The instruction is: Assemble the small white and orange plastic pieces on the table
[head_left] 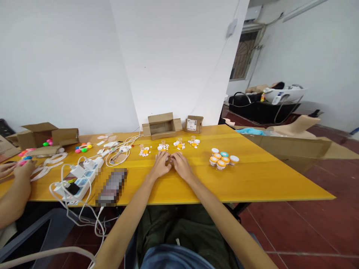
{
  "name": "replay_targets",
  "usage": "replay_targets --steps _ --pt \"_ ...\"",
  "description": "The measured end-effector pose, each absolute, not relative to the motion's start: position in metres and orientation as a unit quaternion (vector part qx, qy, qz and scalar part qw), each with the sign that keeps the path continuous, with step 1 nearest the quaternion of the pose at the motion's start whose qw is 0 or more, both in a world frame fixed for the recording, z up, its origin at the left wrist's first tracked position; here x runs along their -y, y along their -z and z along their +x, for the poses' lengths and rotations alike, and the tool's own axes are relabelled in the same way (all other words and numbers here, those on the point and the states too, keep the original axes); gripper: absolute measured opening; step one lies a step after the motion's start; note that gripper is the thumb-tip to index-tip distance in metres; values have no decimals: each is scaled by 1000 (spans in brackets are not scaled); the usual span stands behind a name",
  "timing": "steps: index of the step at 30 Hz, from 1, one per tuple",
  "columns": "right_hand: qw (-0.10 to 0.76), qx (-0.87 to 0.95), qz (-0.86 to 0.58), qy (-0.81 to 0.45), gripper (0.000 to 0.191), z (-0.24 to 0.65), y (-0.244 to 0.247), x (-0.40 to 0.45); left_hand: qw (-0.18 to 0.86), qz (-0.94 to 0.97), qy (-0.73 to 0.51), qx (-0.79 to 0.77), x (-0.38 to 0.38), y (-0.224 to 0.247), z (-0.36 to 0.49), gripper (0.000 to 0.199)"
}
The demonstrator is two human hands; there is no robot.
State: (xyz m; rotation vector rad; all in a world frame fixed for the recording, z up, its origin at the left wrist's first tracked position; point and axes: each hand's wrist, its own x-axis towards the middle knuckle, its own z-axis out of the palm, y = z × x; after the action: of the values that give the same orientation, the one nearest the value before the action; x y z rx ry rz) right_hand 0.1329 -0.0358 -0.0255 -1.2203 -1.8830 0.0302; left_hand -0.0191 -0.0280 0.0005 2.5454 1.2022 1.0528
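My left hand (160,165) and my right hand (180,165) are close together over the middle of the wooden table (246,183). Both have their fingers bent inward, with the tips nearly meeting. Whatever lies between the fingertips is too small and too covered to make out. Just beyond my hands are small heaps of white and orange pieces (179,145), each with a clear cup (193,138) near it. One heap is partly hidden behind my left fingers. To the right stands a cluster of small lidded jars (221,163) with orange, white and teal lids.
Two open cardboard boxes (162,126) (194,124) stand against the wall. Left of me lie a phone (113,186), a loaded power strip (84,181) and tangled white cables (119,149). At far left, a co-worker's hands (24,172) are beside colourful balls (83,147).
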Motion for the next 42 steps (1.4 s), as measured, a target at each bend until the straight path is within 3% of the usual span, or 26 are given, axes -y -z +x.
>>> replay_targets --steps 7,23,35,42 --pt "494 736 -457 -69 20 136 23 35 59 845 -373 -378 24 0 -20 7" --pt "489 727 -480 -49 22 134 28 32 62 849 -366 -376 19 3 -21 9" --pt "366 727 -580 47 27 132 22 40 39 840 -375 -390 20 5 -23 15" --pt "314 738 -596 40 29 132 9 48 54 838 -348 -416 19 7 -23 13"
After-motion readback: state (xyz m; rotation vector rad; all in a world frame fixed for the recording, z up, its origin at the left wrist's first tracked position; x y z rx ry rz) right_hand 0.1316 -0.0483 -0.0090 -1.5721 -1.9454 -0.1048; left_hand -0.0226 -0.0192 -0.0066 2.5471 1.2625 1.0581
